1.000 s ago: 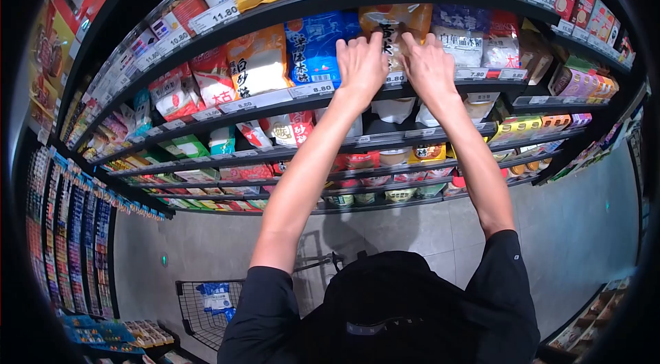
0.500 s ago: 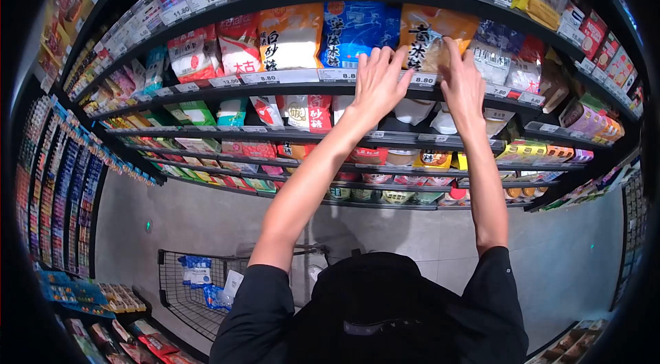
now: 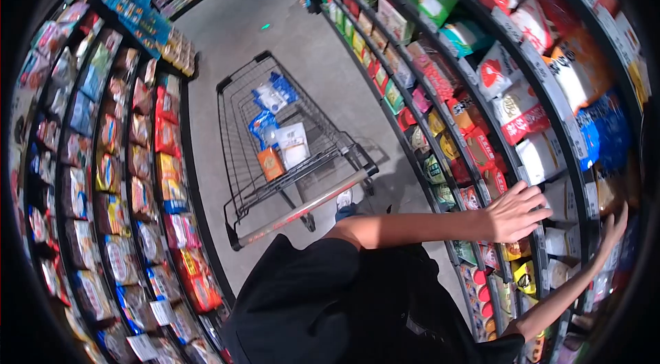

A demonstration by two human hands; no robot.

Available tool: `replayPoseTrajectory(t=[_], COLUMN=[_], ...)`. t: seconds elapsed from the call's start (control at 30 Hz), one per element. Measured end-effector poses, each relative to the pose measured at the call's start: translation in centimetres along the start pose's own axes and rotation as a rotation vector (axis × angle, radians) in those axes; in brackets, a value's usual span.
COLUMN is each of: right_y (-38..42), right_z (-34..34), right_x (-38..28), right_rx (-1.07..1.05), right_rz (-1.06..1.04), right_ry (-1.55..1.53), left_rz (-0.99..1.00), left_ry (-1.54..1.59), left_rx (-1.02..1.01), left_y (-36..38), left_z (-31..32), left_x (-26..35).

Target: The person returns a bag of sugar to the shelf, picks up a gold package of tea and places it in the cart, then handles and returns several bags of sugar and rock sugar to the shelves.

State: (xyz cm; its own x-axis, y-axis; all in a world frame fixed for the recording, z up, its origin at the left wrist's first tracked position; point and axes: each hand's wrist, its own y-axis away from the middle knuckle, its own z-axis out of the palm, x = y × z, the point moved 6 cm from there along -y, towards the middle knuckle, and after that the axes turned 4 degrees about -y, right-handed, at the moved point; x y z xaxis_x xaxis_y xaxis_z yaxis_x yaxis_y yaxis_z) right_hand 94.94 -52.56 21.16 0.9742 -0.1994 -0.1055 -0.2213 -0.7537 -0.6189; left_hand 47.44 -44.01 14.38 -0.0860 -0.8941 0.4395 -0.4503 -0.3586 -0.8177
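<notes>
The amber bag (image 3: pixel 610 189) sits on the shelf (image 3: pixel 585 175) just beside the blue bag (image 3: pixel 605 131). Nearest it is the right hand (image 3: pixel 611 232), fingers extended; contact cannot be told. On the blue bag's aisle side, the left hand (image 3: pixel 517 213) has drawn away, fingers loosely spread. The view has swung toward the cart (image 3: pixel 306 207), well apart from the blue bag, suggesting attention has left the shelf.

From the torso (image 3: pixel 357 299), the left arm (image 3: pixel 426 228) stretches out nearly straight, its left hand (image 3: pixel 514 213) with back showing, fingers loosely spread and slightly bent. The right arm (image 3: pixel 558 300) slants out too; the right hand (image 3: pixel 609 235) lies farther from the torso, fingers extended, grip unclear.
</notes>
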Motion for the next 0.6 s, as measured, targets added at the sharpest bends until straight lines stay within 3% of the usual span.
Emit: replayPoseTrajectory(t=[0.1, 0.17, 0.23, 0.37, 0.5, 0.6], right_y=[0.4, -0.4, -0.4, -1.3, -2.0, -1.2], right_z=[0.3, 0.9, 1.4, 0.6, -0.6, -1.2], right_x=[6.6, 7.6, 7.7, 2.6, -4.0, -3.7], right_rx=[-0.018, -0.034, -0.218, -0.250, -0.408, -0.387], right_rz=[0.067, 0.069, 0.278, 0.206, 0.294, 0.326], right_ry=[0.025, 0.084, 0.256, 0.460, 0.500, 0.582], left_rz=[-0.062, -0.122, -0.143, -0.211, -0.279, -0.344], left_ry=[-0.036, -0.040, -0.058, -0.098, -0.162, -0.251], left_rx=[0.081, 0.117, 0.105, -0.005, -0.080, -0.137], left_y=[2.9, 4.2, 5.5, 7.1, 8.5, 11.0], left_z=[-1.7, -3.3, -3.4, -3.7, -6.1, -10.4], left_x=[-0.5, -0.7, -0.7, -0.9, -1.0, -1.4])
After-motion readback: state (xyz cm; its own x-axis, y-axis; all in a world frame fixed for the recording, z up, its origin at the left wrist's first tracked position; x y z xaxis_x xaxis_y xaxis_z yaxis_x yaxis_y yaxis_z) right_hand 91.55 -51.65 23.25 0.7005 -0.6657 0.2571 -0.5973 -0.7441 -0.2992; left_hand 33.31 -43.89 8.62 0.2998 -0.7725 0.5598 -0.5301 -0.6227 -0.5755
